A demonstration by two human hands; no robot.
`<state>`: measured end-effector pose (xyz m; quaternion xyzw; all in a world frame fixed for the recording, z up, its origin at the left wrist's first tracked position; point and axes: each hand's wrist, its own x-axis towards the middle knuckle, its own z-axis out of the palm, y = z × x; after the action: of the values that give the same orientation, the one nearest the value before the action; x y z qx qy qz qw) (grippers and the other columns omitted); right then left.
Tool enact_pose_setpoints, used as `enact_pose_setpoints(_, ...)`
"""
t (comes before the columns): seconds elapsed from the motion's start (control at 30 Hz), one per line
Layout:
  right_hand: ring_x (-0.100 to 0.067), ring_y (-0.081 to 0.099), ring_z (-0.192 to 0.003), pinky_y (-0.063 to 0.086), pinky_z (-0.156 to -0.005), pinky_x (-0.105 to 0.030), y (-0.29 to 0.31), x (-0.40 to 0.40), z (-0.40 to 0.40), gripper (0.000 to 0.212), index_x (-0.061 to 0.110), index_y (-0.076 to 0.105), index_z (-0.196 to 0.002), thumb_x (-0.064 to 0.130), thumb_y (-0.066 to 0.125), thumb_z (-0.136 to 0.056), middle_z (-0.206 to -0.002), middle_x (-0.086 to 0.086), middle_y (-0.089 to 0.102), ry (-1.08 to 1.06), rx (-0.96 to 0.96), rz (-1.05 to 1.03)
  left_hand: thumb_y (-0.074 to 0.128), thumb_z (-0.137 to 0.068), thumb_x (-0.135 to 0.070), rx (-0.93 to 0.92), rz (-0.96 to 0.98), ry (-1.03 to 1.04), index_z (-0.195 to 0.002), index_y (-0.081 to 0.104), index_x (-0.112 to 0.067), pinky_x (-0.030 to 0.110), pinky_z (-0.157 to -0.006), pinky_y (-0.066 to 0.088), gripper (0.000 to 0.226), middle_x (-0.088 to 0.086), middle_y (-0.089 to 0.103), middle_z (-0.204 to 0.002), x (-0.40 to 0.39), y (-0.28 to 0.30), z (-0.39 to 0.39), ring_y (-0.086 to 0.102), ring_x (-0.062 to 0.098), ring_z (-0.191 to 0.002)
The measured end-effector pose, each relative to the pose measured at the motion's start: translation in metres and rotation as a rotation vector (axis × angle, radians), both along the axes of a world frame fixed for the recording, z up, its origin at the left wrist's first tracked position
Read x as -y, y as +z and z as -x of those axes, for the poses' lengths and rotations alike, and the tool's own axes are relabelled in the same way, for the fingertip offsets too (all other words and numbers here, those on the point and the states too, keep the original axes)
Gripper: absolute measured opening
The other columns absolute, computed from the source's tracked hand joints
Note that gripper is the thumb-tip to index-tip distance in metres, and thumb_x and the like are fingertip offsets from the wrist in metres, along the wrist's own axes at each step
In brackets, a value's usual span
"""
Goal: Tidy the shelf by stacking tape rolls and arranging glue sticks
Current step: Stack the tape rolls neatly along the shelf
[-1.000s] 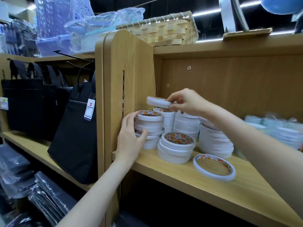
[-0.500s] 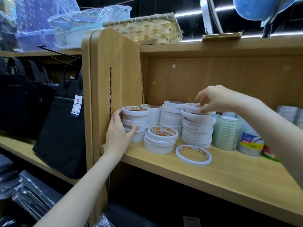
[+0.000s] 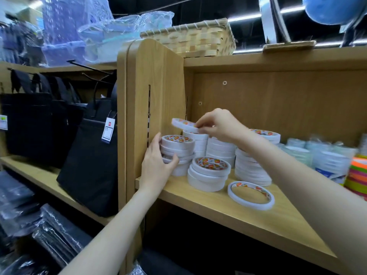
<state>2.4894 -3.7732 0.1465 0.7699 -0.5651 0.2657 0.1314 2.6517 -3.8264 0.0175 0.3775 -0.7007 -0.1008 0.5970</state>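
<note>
Shelf (image 3: 248, 215): a wooden board with an upright side panel (image 3: 155, 92) at its left end; several piles of white tape rolls were stood on it near that panel.

Left hand (image 3: 156, 167): it was laid against the front-left stack (image 3: 177, 153), the pile nearest the side panel. The fingers were curved round the far side of the pile and the thumb was pressed on its near side, so the stack was gripped between them. The rolls in this pile were seen to sit slightly out of line.

Right hand (image 3: 220, 125): a thin tape roll (image 3: 183, 125) was pinched at its edge between thumb and fingertips. The roll was held tilted in the air, above the rear-left stack (image 3: 195, 141) and apart from it.

Low front stack (image 3: 208, 173): wide rolls with a red and orange printed core label on top, placed just right of the gripped pile.

Rear middle stack (image 3: 221, 150): partly hidden behind the right wrist.

Right stack (image 3: 252, 167): a tall pile of thin rolls, its top roll showing beyond the forearm.

Loose roll (image 3: 251, 195): one thin ring laid flat on the board, alone, near the front edge.

Wrapped rolls (image 3: 317, 153): clear-packed items stood further right, with bright coloured rolls (image 3: 356, 175) at the frame edge.

Woven basket (image 3: 190, 38): set on the top board. Black bags (image 3: 87, 155) with tags were hung or stood on the unit to the left.
</note>
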Motion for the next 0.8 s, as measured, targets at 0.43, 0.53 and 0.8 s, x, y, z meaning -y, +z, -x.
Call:
enact_pose_setpoints(0.43, -0.001, 0.056, -0.057, 0.046, -0.048, -0.015, 0.009, -0.009, 0.003, 0.020, 0.015, 0.067, -0.104, 0.013, 0.064, -0.085, -0.085, 0.005, 0.065, 0.068, -0.040, -0.268, 0.046, -0.088, 0.003, -0.065, 0.000, 0.060, -0.137, 0.036, -0.010, 0.026, -0.095, 0.040, 0.052, 0.005, 0.053, -0.130, -0.002, -0.003, 0.003, 0.052, 0.018, -0.117)
enact_pose_setpoints(0.53, -0.001, 0.056, -0.055, 0.048, -0.050, -0.017, -0.007, 0.022, -0.010, 0.017, 0.011, 0.067, -0.101, 0.009, 0.062, -0.085, -0.084, 0.006, 0.061, 0.056, -0.137, -0.310, 0.048, -0.088, 0.001, -0.062, -0.006, 0.052, -0.136, 0.037, -0.011, 0.024, -0.093, 0.042, 0.051, 0.005, 0.054, -0.129, -0.002, -0.004, 0.002, 0.053, 0.017, -0.113)
enact_pose_setpoints(0.8, -0.010, 0.063, -0.062, 0.046, -0.065, -0.012, -0.004, 0.036, -0.002, 0.006, 0.010, 0.063, -0.086, 0.005, 0.065, -0.083, -0.066, 0.015, 0.057, 0.098, -0.076, -0.297, 0.062, -0.084, -0.020, 0.055, 0.015, 0.011, -0.142, 0.030, -0.017, 0.028, -0.102, 0.041, 0.066, -0.001, 0.046, -0.136, 0.001, -0.002, 0.002, 0.046, 0.013, -0.123)
